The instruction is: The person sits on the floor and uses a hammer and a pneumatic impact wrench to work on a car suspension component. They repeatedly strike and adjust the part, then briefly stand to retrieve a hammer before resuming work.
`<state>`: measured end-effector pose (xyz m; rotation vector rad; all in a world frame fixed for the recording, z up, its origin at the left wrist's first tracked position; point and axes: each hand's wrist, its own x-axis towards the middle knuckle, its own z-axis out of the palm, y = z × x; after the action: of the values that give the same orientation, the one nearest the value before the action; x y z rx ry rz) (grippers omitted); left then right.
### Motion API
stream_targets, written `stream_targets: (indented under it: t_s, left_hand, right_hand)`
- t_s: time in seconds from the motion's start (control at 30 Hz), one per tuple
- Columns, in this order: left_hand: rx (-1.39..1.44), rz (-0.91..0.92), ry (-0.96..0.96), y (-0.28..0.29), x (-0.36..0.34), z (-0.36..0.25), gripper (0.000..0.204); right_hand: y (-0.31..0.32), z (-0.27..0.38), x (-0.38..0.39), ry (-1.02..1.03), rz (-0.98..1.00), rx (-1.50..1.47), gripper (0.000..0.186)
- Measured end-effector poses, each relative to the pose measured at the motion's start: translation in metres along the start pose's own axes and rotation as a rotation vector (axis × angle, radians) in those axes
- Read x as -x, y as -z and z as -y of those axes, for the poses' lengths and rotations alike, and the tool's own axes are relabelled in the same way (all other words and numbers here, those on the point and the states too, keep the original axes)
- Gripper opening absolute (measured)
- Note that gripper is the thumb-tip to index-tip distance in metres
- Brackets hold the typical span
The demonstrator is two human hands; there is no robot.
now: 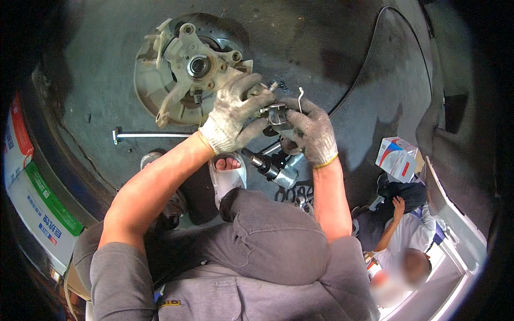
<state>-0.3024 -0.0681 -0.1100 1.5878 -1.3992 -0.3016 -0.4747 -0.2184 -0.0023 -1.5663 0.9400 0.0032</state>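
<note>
Both my gloved hands hold a small dark metal part that looks like a brake caliper [277, 114], above the floor in front of me. My left hand [231, 113] grips its left side, fingers curled over the top and thumb below. My right hand [312, 130] wraps round the other side, covering much of it. A thin bent metal piece [300, 100] sticks up beside my right fingers. Just past my left hand lies a steering knuckle [199, 67] with a round hub bore and a pale dust shield [148, 80] behind it.
A long-handled bar [155, 135] and an impact wrench [281, 172] lie near my feet, with several ring-shaped metal pieces [301, 197] beside the wrench. A black hose [368, 51] curves across the floor. Boxes [45, 219] stand left; a carton [397, 159] and another person [407, 230] are right.
</note>
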Motion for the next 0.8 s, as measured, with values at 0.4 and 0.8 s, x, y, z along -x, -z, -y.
stream_targets:
  t_s: [0.4, 0.8]
  left_hand:
    - [0.006, 0.044, 0.062, 0.004, 0.002, -0.006, 0.072]
    - [-0.018, 0.001, 0.128, -0.001, 0.0, -0.011, 0.074]
  right_hand:
    - [-0.016, 0.009, 0.005, -0.211, -0.153, -0.106, 0.037]
    - [-0.018, 0.002, 0.006, 0.006, -0.125, 0.084, 0.06]
